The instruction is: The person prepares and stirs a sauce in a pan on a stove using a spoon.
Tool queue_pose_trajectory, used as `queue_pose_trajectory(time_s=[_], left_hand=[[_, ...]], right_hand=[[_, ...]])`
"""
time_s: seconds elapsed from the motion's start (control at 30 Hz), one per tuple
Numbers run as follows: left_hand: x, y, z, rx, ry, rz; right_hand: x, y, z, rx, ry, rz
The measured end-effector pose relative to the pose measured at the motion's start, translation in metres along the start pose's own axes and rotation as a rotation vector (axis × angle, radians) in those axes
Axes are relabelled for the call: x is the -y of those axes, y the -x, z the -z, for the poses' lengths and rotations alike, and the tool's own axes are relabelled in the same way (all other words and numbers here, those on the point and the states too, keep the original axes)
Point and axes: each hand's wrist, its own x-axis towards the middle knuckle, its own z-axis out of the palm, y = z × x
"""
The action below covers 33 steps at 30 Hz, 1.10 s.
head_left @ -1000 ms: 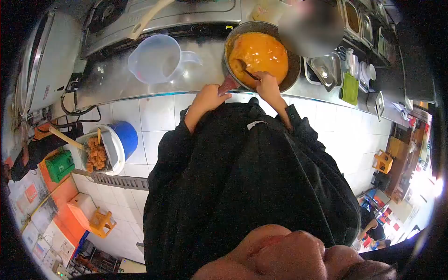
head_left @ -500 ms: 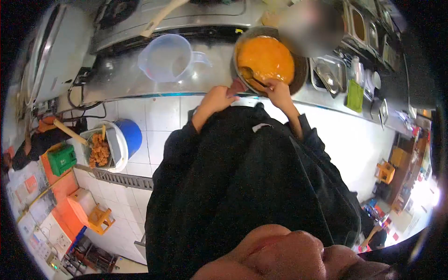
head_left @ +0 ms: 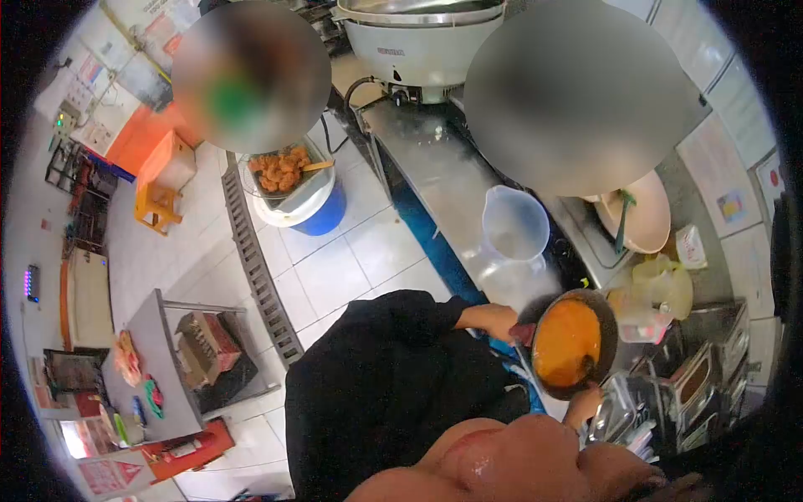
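Observation:
A dark, speckled pan (head_left: 610, 331) of orange sauce (head_left: 565, 341) is at the front edge of the steel counter. My left hand (head_left: 492, 320) is closed around its dark red handle (head_left: 524, 335). A dark ladle (head_left: 588, 366) dips into the sauce near the pan's near side. My right hand (head_left: 583, 407) grips the ladle's handle at the rim, its fingers partly hidden by my face. Farther along the counter, beyond the pan, is a translucent plastic jug (head_left: 515, 222).
Fried pieces in a tray (head_left: 280, 170) sit over a blue bucket (head_left: 324, 215) on the tiled floor. A large white cooker (head_left: 422, 50) is at the counter's far end. To the right are a pale bowl (head_left: 655, 213), a yellowish jug (head_left: 676, 289) and metal containers (head_left: 703, 368). Two areas are blurred.
My view has swung left, bringing the cooker and a steel table into sight. My left hand stays on the pan handle and my right hand keeps the ladle in the sauce.

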Motion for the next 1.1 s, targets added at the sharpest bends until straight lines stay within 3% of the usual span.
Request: queue_pose_trajectory(time_s=[0.07, 0.13, 0.33, 0.47, 0.57, 0.63, 0.73, 0.77, 0.83, 0.87, 0.9, 0.97, 1.1], left_hand=[[-0.011, 0.007, 0.010, 0.044, -0.001, 0.057], [-0.020, 0.012, 0.020, 0.053, -0.011, 0.088], [-0.015, 0.011, 0.012, 0.013, -0.018, 0.066], [-0.023, 0.014, 0.021, 0.062, -0.020, 0.084], [-0.013, 0.008, 0.012, 0.082, -0.055, 0.078], [-0.006, 0.003, 0.006, 0.040, -0.064, 0.085], [-0.018, 0.009, 0.016, 0.051, -0.035, 0.101], [-0.022, 0.013, 0.021, 0.103, -0.006, 0.111], [-0.013, 0.008, 0.012, 0.087, -0.001, 0.100], [-0.005, 0.001, 0.005, 0.076, -0.029, 0.102], [0.000, 0.000, -0.001, 0.067, -0.057, 0.104], [-0.013, 0.006, 0.013, 0.172, -0.009, 0.218], [-0.007, 0.006, 0.005, 0.052, -0.021, 0.100]], right_hand=[[0.002, 0.008, 0.007, -0.054, 0.012, 0.070], [0.020, 0.026, 0.038, 0.139, 0.083, 0.105], [0.040, 0.036, 0.044, 0.407, 0.110, 0.138], [0.051, 0.039, 0.010, 0.356, 0.014, 0.280], [0.084, 0.047, 0.004, 0.195, -0.114, 0.129], [0.100, 0.042, 0.005, 0.231, -0.172, 0.404], [0.128, 0.052, 0.027, 0.129, -0.210, 0.257], [0.123, 0.049, 0.021, 0.135, -0.212, 0.257], [0.106, 0.034, 0.001, -0.074, -0.329, 0.323], [0.099, 0.029, -0.004, -0.070, -0.281, 0.192], [0.090, 0.021, -0.004, -0.060, -0.280, 0.187], [0.071, 0.004, -0.005, -0.203, -0.223, 0.098], [0.036, -0.007, -0.024, -0.170, -0.232, 0.056]])
